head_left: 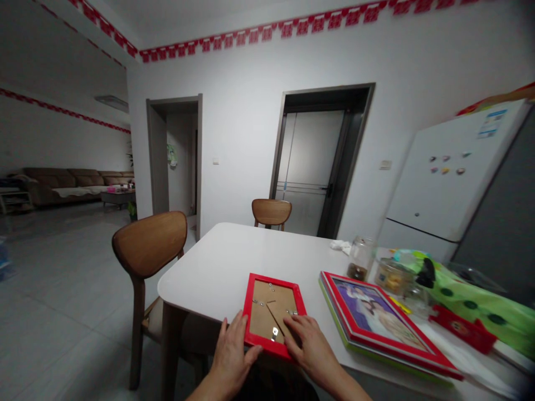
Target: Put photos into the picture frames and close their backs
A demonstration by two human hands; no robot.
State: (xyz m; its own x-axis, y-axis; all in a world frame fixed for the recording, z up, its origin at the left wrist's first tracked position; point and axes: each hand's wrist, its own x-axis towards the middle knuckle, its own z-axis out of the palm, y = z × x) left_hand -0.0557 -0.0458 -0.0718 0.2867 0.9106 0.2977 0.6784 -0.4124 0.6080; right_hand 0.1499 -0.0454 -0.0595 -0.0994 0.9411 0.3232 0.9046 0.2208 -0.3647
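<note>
At the near edge of the white table [228, 250], the red frame [271, 308] lay back up between my two hands, its lower end seeming to reach past the edge. Working from afar, I saw the left hand [233, 351] bracket the lower-left corner, fingers along the side and thumb on the bottom bar, holding it. The right hand [313, 340] was bent over the lower right of the brown backing board [259, 322]; I could not tell whether its fingers pinched anything there. I judged the frame light and stiff, smooth enough to slide if pushed from one side only. The board looked thin, likely to bow under a hard press, and whatever lay hidden beneath it might be fragile. The side bars seemed the best hold, clear of the metal hanger [275, 334] and small clips [271, 287]. Near it, but apart, lay a stack of larger framed pictures [371, 317].
</note>
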